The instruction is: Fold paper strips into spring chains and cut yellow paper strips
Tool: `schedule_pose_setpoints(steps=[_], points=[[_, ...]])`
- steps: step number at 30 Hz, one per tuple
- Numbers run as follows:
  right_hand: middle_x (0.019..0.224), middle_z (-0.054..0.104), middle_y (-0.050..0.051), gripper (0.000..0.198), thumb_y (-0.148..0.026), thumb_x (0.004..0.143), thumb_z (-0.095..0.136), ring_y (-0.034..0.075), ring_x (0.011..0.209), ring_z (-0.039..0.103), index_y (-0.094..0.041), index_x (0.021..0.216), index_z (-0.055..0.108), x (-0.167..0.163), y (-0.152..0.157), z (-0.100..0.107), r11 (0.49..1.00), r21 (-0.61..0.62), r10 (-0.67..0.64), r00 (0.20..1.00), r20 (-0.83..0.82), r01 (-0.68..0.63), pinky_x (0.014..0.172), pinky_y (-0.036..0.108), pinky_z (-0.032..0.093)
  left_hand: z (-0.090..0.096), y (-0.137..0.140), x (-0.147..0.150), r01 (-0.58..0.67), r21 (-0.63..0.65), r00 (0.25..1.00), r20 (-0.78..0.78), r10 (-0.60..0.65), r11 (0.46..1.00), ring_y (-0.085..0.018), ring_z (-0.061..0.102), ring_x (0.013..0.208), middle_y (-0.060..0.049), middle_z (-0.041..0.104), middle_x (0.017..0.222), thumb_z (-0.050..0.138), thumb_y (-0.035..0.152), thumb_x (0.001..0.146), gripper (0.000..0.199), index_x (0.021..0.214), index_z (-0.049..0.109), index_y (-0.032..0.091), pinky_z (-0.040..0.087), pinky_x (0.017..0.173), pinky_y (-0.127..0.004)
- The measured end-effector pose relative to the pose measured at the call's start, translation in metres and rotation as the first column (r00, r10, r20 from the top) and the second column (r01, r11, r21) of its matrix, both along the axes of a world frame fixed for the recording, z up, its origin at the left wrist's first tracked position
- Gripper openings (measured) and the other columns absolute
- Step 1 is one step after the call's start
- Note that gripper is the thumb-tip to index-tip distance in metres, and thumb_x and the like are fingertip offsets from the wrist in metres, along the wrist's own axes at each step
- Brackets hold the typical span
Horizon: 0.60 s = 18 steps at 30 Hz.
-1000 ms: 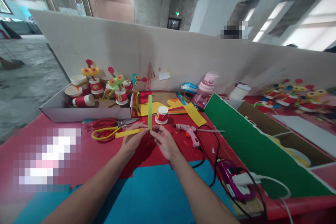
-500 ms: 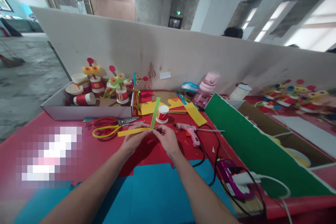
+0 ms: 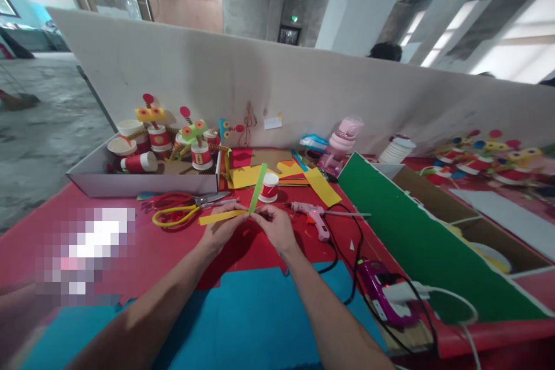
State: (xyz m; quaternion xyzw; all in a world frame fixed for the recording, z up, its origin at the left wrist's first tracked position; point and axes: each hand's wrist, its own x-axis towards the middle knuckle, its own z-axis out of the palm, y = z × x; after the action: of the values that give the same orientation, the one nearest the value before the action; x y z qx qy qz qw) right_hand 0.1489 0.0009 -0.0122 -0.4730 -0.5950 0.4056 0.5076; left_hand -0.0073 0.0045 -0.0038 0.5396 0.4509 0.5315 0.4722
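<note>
In the head view, my left hand [image 3: 223,231] is closed on a yellow paper strip [image 3: 219,218] that sticks out to the left. A green paper strip [image 3: 259,185] stands up from the point where the strips meet, at my fingertips. My right hand [image 3: 276,230] pinches that same joint from the right; its thumb and finger hide the ends. Just behind my hands stands a red and white paper cup [image 3: 269,189]. A pink hot glue gun [image 3: 313,215] lies to the right of my right hand, and yellow-handled scissors [image 3: 177,217] lie left of my left hand.
A box [image 3: 143,184] holds cup figures with springy arms. Yellow paper [image 3: 323,186] lies behind the glue gun. Rightward are a green divided box [image 3: 390,231], a purple power strip [image 3: 384,295] and cables. Blue sheets [image 3: 260,318] cover the front; another person's arm [image 3: 17,303] shows at left.
My hands stay together at the joint; the green strip leans slightly more right and the yellow strip's free end has shifted a little right. Another person's arm has entered at the left edge.
</note>
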Motion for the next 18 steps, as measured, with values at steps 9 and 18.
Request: schedule_pose_setpoints(steps=[9, 18], points=[[0.080, 0.070, 0.004, 0.024, -0.040, 0.073, 0.068, 0.019, 0.074, 0.063, -0.017, 0.081, 0.066, -0.0008, -0.0011, 0.0027, 1.000, -0.011, 0.027, 0.999, -0.017, -0.027, 0.070, 0.030, 0.049, -0.0015, 0.0007, -0.0011, 0.028, -0.042, 0.997, 0.072, -0.025, 0.999, -0.018, 0.059, 0.063, -0.005, 0.067, 0.069, 0.076, 0.029, 0.063, 0.013, 0.071, 0.071, 0.019, 0.046, 0.058, -0.028], [0.080, 0.070, 0.004, 0.024, -0.040, 0.073, 0.068, 0.019, 0.075, 0.062, -0.017, 0.081, 0.067, 0.0019, -0.0024, 0.0063, 0.999, 0.008, 0.036, 0.998, 0.044, -0.036, 0.070, 0.030, 0.049, -0.0003, 0.0000, -0.0012, 0.053, -0.018, 0.998, 0.035, -0.052, 0.998, -0.015, 0.055, 0.062, -0.003, 0.063, 0.068, 0.074, 0.028, 0.064, 0.013, 0.069, 0.067, 0.019, 0.042, 0.059, -0.027]])
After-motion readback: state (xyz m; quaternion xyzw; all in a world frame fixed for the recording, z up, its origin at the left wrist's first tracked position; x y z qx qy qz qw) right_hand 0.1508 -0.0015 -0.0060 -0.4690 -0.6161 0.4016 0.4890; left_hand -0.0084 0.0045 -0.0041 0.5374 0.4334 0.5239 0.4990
